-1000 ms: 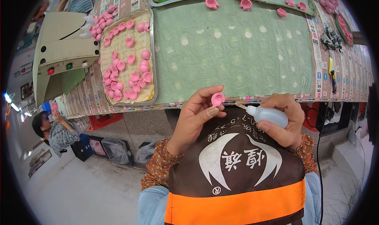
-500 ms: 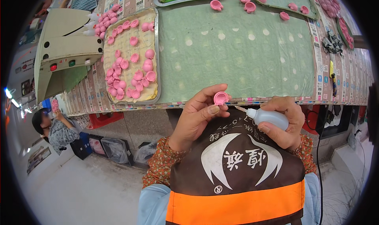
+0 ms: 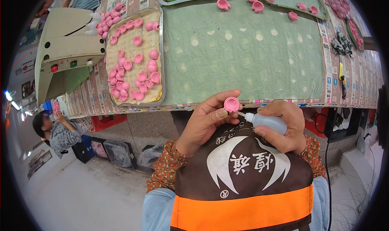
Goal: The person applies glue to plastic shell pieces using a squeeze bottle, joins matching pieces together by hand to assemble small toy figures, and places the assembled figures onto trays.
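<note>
Just off the table's front edge, my left hand point(image 3: 208, 119) pinches a small round pink plastic shell point(image 3: 231, 104), its hollow side facing up. My right hand point(image 3: 285, 125) is wrapped round a translucent squeeze bottle point(image 3: 269, 123) with a white cap and a thin nozzle. The nozzle point(image 3: 240, 114) points left, its tip at the lower rim of the shell; whether it touches is too small to tell. Left of my hands, a metal tray point(image 3: 161, 60) lined with yellowish cloth holds many similar pink pieces, some hollow side up.
Green spotted cloth point(image 3: 243, 64) covers the table in front of me. At the back are another tray point(image 3: 194, 2) and loose pink shells point(image 3: 257, 6). A beige machine point(image 3: 73, 48) stands left. A yellow-handled tool point(image 3: 342, 79) lies right. A person point(image 3: 56, 129) sits far left.
My right hand has brought the bottle left, so its nozzle now reaches the shell's rim. The left hand has shifted slightly right and turned the shell's opening more upward.
</note>
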Demonstrator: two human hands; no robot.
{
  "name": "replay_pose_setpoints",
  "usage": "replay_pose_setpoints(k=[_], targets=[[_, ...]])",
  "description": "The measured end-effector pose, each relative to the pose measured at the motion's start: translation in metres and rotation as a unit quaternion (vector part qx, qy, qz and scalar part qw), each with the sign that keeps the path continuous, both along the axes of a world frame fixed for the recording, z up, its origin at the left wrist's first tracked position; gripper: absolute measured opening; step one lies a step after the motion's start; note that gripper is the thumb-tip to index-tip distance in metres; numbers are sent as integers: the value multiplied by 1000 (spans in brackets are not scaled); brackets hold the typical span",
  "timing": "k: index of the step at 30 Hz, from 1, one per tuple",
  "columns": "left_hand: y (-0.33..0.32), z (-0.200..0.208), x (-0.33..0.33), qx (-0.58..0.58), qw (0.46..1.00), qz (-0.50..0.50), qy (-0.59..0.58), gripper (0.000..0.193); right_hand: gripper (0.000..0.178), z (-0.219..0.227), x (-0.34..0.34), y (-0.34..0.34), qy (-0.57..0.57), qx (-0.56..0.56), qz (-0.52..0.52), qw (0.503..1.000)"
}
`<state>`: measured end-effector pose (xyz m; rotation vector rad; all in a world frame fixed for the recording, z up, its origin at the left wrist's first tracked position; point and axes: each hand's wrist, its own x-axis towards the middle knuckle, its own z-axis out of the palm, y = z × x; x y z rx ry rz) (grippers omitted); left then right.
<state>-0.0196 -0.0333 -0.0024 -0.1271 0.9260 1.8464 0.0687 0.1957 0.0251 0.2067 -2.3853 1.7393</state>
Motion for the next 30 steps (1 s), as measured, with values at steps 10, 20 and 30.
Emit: replay_pose_setpoints(k=[10, 20, 30], targets=[[0, -1, 2, -8, 1000, -2, -9, 60, 32, -1, -1, 0, 0, 19, 10, 1000], [0, -2, 0, -9, 1000, 1, 5, 59, 31, 4, 4, 6, -21, 13, -10, 1000], [1, -3, 0, -7, 1000, -2, 27, 55, 31, 1, 3, 5, -9, 22, 3, 1000]])
